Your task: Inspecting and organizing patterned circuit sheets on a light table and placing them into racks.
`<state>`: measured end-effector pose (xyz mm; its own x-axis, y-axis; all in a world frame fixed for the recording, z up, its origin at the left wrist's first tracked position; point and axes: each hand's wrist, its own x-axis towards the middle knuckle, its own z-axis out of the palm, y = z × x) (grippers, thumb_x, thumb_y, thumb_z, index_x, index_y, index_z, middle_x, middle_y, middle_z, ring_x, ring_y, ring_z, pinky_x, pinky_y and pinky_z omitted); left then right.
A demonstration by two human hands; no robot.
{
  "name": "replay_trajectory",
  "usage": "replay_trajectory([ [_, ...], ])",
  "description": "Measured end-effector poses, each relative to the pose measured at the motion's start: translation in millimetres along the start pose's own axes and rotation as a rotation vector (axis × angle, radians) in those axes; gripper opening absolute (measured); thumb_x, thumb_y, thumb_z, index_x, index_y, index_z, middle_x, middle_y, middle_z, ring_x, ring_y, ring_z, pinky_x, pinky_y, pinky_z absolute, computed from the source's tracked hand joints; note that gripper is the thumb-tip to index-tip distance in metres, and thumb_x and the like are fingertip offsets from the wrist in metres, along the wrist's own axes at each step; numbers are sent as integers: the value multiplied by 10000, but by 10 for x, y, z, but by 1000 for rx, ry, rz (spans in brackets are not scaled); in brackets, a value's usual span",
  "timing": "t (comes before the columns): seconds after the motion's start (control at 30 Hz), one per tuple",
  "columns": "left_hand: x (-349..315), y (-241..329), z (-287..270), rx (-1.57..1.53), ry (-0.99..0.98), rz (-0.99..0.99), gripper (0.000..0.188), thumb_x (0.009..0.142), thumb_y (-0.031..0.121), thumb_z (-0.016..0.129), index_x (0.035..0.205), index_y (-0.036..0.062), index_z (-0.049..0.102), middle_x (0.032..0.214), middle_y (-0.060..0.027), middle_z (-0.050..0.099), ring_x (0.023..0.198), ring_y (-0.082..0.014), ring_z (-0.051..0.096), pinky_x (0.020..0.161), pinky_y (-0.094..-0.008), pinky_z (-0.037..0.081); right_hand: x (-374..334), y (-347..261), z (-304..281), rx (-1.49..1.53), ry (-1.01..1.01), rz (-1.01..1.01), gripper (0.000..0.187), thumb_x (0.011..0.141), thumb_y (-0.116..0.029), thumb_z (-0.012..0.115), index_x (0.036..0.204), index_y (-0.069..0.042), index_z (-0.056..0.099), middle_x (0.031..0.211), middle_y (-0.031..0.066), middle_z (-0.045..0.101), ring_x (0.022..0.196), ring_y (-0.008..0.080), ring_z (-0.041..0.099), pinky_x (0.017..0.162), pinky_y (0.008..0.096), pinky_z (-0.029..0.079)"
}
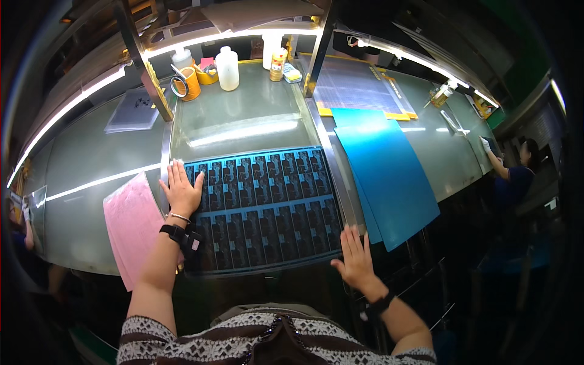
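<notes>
A dark panel (267,208) with blue borders and rows of repeated circuit-like patterns lies flat on the glass-topped bench in front of me. My left hand (182,190) rests flat at its upper left corner, fingers stretched out and the thumb over the panel's edge. Just past the lower right corner is my right hand (355,260), fingers straight and holding nothing. Its fingertips are by the metal strip (331,158) that runs along the bench; whether they touch it I cannot tell. Pink sheets (132,213) lie to the left of my left forearm.
Overlapping blue sheets (389,182) lie to the right. Behind stand a white bottle (227,70), an orange tape roll (190,84) and a yellow-labelled bottle (277,65). Metal posts (141,58) rise from the bench. A co-worker (517,173) is at the far right; another person's arm shows far left.
</notes>
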<state>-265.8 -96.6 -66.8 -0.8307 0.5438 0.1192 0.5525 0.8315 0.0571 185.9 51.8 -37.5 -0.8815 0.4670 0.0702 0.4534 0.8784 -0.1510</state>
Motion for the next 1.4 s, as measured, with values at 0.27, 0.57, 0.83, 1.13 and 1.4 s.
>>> replay_trajectory([
  [0.27,-1123,-117,-425,-5,205,369,690,851,397,582,1340,-47,382,1444,-198,310,1349,-336,262,1077,-547,169,-370,45,291,864,379,598,266,922,-230,541,993,18,607,790,101,640,699,237,611,622,329,474],
  [0.57,-2495,-777,-620,-750,-293,-580,355,841,376,652,847,22,637,766,-96,651,641,-201,618,582,-324,464,8,21,378,1321,151,727,264,894,-170,570,659,-77,497,573,-3,490,514,75,469,478,228,373],
  [0.83,-2383,-692,-515,-1452,-535,-639,306,891,347,613,840,45,611,773,-47,664,681,-140,641,602,-261,477,-380,196,236,1491,-26,737,137,893,-126,544,780,-50,559,714,31,594,636,122,584,610,259,483],
  [1.13,-2426,-837,-255,-1710,-582,-647,248,897,286,610,813,53,594,687,-34,606,582,-137,583,573,-263,469,-36,489,202,2005,-248,689,331,906,-115,505,1214,6,514,1147,108,601,1047,228,590,901,370,479],
  [1.4,-2528,-775,-462,-1899,-582,-657,261,932,286,549,972,36,608,857,-61,649,758,-181,627,700,-319,509,-218,234,-681,1638,-316,407,401,850,-39,604,1232,51,518,1162,95,601,1052,184,569,926,304,434],
])
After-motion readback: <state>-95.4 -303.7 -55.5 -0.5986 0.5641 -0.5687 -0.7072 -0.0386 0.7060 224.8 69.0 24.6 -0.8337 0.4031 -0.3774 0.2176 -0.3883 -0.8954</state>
